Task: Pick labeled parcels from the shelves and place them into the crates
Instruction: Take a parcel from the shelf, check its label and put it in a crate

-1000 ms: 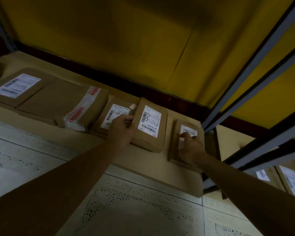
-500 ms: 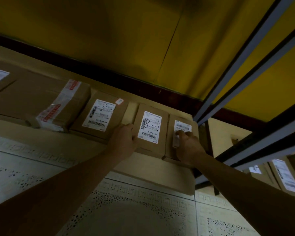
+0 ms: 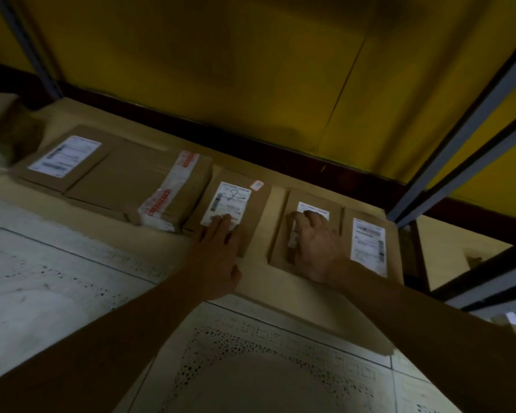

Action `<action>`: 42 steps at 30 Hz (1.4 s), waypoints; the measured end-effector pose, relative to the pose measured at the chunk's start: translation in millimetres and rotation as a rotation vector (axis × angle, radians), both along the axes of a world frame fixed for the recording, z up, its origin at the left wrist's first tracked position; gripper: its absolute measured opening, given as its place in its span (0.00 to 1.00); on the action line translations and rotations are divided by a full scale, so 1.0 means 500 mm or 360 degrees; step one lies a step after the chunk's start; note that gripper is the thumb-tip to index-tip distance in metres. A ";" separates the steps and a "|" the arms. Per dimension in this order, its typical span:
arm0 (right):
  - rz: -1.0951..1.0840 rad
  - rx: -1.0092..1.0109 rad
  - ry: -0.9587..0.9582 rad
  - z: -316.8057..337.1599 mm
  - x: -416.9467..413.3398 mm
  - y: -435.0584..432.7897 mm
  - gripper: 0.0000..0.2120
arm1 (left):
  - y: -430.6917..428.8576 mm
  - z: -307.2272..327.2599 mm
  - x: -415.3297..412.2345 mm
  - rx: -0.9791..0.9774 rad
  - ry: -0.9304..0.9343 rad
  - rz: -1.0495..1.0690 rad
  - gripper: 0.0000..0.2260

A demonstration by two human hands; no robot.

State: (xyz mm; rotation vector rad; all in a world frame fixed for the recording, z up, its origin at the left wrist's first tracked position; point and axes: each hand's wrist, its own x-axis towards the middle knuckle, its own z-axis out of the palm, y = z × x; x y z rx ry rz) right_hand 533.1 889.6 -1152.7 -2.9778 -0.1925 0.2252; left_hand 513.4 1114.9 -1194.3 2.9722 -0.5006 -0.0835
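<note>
Shifting left, my left hand (image 3: 218,251) lay flat on the scribbled parcel (image 3: 236,201); my right hand (image 3: 319,248) curled over a smaller parcel (image 3: 280,245), grip unclear.

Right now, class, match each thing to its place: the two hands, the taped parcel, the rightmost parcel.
Things: 1 left hand; 2 right hand; 3 taped parcel; 4 rightmost parcel.
Places: A nearest the post; B on the scribbled label; C left of the scribbled label; D on the small parcel.
Pairs: 1-B; 2-D; 3-C; 4-A.
</note>
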 end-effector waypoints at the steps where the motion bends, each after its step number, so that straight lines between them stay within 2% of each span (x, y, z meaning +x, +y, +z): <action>1: 0.0034 0.0002 0.0011 -0.002 0.002 0.015 0.40 | 0.009 0.000 -0.009 0.0014 0.0056 -0.0017 0.36; 4: 0.0114 0.0007 -0.0021 -0.009 0.006 0.050 0.43 | 0.019 0.010 -0.045 0.0046 0.0054 -0.0022 0.37; 9: 0.0240 0.0055 -0.0068 -0.013 0.008 0.087 0.39 | 0.046 -0.007 -0.101 0.0097 -0.0275 -0.0231 0.34; 15: 0.0518 0.0151 -0.0175 -0.012 0.009 0.106 0.42 | 0.088 0.004 -0.133 -0.0021 -0.0605 -0.0343 0.28; 17: 0.0598 0.0160 -0.0193 -0.009 0.006 0.105 0.43 | 0.093 0.039 -0.125 -0.0150 -0.0707 -0.0289 0.27; 19: 0.0645 0.0299 -0.0241 -0.004 0.007 0.105 0.38 | 0.101 0.081 -0.110 -0.0312 -0.0804 -0.0259 0.28; 22: 0.0563 0.0855 -0.0384 0.022 0.017 0.116 0.23 | 0.110 0.148 -0.094 -0.0715 -0.0789 -0.0157 0.31; 25: 0.0306 0.1179 -0.0396 0.049 0.030 0.131 0.17 | 0.115 0.200 -0.087 -0.1249 -0.0786 0.0233 0.27; 28: 0.0141 0.1334 -0.0323 0.071 0.029 0.136 0.17 | 0.133 0.212 -0.071 -0.1511 -0.0643 0.0620 0.23; 30: 0.0156 0.1354 -0.0329 0.080 0.024 0.127 0.16 | 0.139 0.216 -0.062 -0.1673 -0.0399 0.0791 0.18; 31: 0.0203 0.1312 -0.0370 0.081 0.022 0.120 0.16 | 0.141 0.218 -0.057 -0.1860 -0.0198 0.0885 0.16; 33: 0.0360 0.1173 -0.0501 0.074 0.023 0.106 0.19 | 0.142 0.227 -0.051 -0.2311 0.0369 0.1072 0.22; 35: 0.0509 0.1079 -0.0549 0.059 0.028 0.092 0.25 | 0.143 0.224 -0.051 -0.2456 0.0752 0.1080 0.26; 38: 0.0522 0.1006 -0.0511 0.047 0.033 0.077 0.33 | 0.138 0.190 -0.043 -0.2367 0.0759 0.1070 0.14; 42: 0.0434 0.0738 -0.0401 0.039 0.027 0.051 0.46 | 0.111 0.151 -0.021 -0.2338 0.0572 0.1142 0.08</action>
